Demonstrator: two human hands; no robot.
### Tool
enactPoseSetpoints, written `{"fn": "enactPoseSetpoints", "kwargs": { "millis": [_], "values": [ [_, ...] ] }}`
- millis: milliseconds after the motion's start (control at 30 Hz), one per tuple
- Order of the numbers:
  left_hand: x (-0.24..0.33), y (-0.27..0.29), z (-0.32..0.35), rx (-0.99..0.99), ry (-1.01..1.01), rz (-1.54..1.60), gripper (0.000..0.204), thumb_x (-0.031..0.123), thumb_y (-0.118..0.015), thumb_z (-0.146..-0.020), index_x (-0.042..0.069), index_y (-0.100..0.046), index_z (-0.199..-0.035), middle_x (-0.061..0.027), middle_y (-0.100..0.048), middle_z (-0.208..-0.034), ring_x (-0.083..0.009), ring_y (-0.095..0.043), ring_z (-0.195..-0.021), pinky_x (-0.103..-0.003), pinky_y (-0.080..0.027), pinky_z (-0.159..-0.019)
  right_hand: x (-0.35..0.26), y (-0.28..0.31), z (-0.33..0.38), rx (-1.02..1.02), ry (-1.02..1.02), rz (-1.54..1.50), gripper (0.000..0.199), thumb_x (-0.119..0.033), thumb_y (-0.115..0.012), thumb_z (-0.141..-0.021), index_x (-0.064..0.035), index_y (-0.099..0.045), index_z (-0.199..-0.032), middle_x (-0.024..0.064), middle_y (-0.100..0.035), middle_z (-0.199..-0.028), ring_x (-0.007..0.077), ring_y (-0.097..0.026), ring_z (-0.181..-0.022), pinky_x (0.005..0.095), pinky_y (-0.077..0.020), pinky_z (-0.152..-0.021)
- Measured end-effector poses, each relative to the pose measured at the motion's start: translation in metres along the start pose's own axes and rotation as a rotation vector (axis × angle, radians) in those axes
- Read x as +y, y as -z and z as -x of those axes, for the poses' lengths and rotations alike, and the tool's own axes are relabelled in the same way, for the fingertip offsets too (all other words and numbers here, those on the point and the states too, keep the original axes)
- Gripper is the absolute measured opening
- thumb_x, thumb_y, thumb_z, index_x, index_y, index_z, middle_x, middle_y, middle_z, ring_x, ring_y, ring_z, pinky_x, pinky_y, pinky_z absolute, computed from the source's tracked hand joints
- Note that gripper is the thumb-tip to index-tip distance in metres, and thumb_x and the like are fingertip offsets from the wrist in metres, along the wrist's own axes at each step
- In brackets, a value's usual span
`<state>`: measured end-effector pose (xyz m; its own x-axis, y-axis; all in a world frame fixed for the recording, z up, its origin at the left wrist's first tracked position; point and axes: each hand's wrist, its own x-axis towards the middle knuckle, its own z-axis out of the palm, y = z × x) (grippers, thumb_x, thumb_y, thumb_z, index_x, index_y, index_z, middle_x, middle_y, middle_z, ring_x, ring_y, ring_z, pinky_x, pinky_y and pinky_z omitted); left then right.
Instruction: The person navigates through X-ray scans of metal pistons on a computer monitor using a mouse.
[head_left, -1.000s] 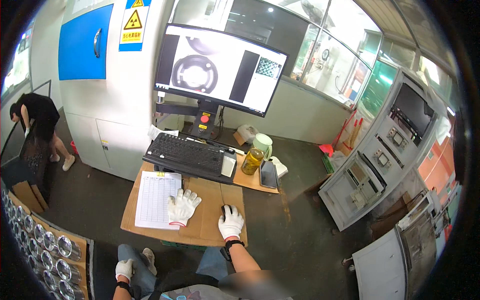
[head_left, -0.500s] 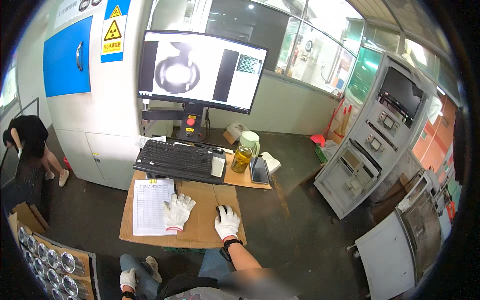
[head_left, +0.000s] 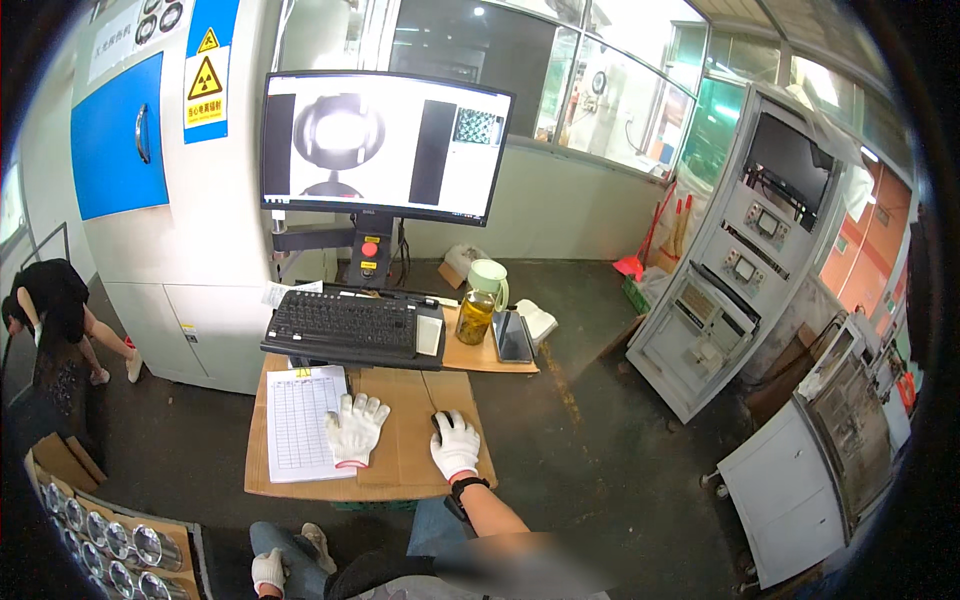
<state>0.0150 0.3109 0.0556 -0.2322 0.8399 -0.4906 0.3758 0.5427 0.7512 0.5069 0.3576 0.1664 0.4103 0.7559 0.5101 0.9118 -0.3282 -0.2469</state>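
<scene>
My right hand, in a white knit glove, is closed over a black computer mouse on a cardboard-covered table. My left hand, gloved too, rests on my thigh with its fingers curled in and nothing visible in them. A spare white glove lies left of the mouse, partly over a printed form with a clip at its top. Behind these sits a black keyboard on a raised tray. A monitor on an arm displays a grey picture with bright round shapes.
A glass jar of yellowish liquid, a pale green mug and a phone stand right of the keyboard. Shiny metal cylinders fill a box at lower left. A person bends over beyond the white cabinet.
On the monitor, the bright round shape has shifted up and a second one appears below it. My view has tilted slightly. My right hand stays on the mouse, my left on my thigh.
</scene>
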Motion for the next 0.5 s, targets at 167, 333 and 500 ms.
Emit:
{"fn": "enactPoseSetpoints", "kwargs": {
  "millis": [167, 333, 500],
  "values": [
    [-0.012, 0.002, -0.008, 0.011, -0.024, -0.01, 0.036, 0.027, -0.06, -0.089, 0.002, -0.059, -0.063, -0.01, -0.057, -0.051, -0.0197, -0.052, -0.037, -0.033, -0.039, -0.037, -0.006, 0.005, -0.001, -0.012, 0.006, -0.001, 0.043, -0.025, -0.064, -0.078, -0.021, -0.059, -0.121, 0.009, -0.055, -0.124, 0.0347, -0.06, -0.095, 0.0488, -0.0498, -0.081],
    [-0.002, 0.005, 0.0, 0.022, -0.024, 0.015, 0.036, 0.027, -0.06, -0.088, 0.001, -0.059, -0.062, -0.0109, -0.058, -0.051, -0.0204, -0.052, -0.037, -0.034, -0.04, -0.038, -0.007, 0.008, -0.002, -0.002, 0.015, 0.006, 0.043, -0.025, -0.064, -0.078, -0.0205, -0.059, -0.12, 0.0095, -0.055, -0.123, 0.0343, -0.06, -0.094, 0.0481, -0.0501, -0.08],
    [0.01, 0.015, 0.007, -0.005, -0.272, -0.635, 0.043, 0.04, -0.038, -0.099, 0.009, -0.068, -0.095, -0.0255, -0.066, -0.091, -0.043, -0.061, -0.087, -0.052, -0.046, -0.077, 0.0, 0.006, 0.0, -0.006, 0.011, 0.016, 0.042, -0.025, -0.064, -0.078, -0.0202, -0.059, -0.119, 0.0098, -0.055, -0.123, 0.0342, -0.06, -0.095, 0.048, -0.05, -0.08]
  ]
}}
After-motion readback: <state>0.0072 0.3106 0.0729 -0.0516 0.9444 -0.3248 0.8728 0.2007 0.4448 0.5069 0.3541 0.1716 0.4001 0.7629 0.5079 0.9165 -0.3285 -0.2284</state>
